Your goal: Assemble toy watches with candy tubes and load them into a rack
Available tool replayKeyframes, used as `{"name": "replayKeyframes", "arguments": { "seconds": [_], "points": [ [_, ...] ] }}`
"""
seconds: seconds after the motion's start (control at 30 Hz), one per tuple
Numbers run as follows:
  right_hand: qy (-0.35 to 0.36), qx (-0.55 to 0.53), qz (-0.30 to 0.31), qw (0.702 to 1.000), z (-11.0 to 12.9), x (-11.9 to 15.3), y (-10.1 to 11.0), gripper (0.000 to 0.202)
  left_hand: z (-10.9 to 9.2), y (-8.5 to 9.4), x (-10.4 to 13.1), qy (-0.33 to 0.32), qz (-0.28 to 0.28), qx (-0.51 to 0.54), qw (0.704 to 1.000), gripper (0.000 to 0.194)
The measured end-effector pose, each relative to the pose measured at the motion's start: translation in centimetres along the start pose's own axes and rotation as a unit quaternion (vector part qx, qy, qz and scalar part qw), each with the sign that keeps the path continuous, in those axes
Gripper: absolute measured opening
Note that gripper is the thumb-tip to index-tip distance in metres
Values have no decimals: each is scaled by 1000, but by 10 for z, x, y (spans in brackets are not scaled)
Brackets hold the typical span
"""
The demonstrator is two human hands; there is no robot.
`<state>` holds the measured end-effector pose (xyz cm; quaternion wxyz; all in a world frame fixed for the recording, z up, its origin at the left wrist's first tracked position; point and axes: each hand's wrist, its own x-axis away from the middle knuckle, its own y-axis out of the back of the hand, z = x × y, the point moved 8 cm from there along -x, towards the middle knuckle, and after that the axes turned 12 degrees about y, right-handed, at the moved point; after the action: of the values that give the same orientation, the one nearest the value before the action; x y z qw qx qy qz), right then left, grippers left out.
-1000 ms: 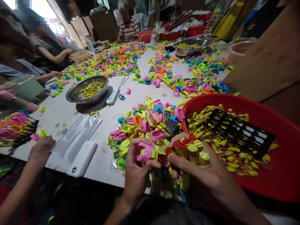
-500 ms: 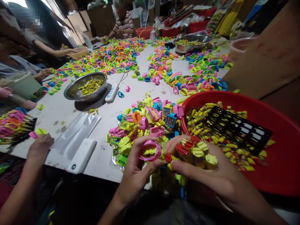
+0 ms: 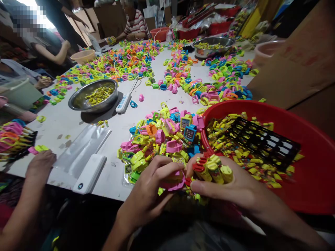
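My left hand [image 3: 149,188] is closed around a pink toy watch [image 3: 178,183], whose ring-shaped band shows between thumb and fingers. My right hand [image 3: 240,191] clutches several small candy-filled tubes [image 3: 213,169] with yellow and red ends. Between its thumb and forefinger a red tube end meets the side of the pink watch; whether it is inserted I cannot tell. Just beyond both hands lies a heap of colourful toy watches [image 3: 157,139]. A red basin [image 3: 311,146] at my right holds many yellow tubes and a black grid tray [image 3: 264,143].
Clear plastic bags [image 3: 83,150] and a white device [image 3: 90,174] lie left of the heap. Farther back are a steel bowl [image 3: 74,101], a power strip [image 3: 123,103] and more toy watches [image 3: 125,59]. A co-worker's hand [image 3: 40,164] rests at the left table edge. Cardboard [image 3: 295,66] stands right.
My left fingers have folded over the pink toy watch, and its ring has tipped from facing me to lying flatter. The tubes in my right hand have shifted slightly left.
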<state>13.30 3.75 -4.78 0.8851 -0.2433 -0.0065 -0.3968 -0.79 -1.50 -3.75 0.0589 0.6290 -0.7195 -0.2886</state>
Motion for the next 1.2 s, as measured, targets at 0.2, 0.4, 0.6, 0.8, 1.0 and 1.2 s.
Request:
{"name": "replayKeyframes", "arguments": {
  "seconds": [0.2, 0.4, 0.6, 0.8, 1.0, 1.2],
  "points": [
    [-31, -26, 10, 999, -9, -6, 3, 27, 5, -3, 2, 6, 17, -51, 999, 53],
    [-30, -12, -48, 998, -10, -4, 9, 33, 9, -4, 1, 6, 7, -96, 995, 51],
    [-7, 68, -17, 997, -17, -9, 13, 48, 11, -3, 5, -14, 6, -181, 983, 54],
    [3, 62, -39, 997, -24, -13, 14, 49, 12, 0, 4, -3, 19, -173, 985, 49],
    [-15, 55, -65, 996, -33, -11, 15, 54, 17, -1, 5, 3, 31, -130, 991, 51],
    [27, 59, -54, 996, -15, -10, 8, 43, 22, 10, 4, 40, -104, 53, 992, 57]
  ]
}}
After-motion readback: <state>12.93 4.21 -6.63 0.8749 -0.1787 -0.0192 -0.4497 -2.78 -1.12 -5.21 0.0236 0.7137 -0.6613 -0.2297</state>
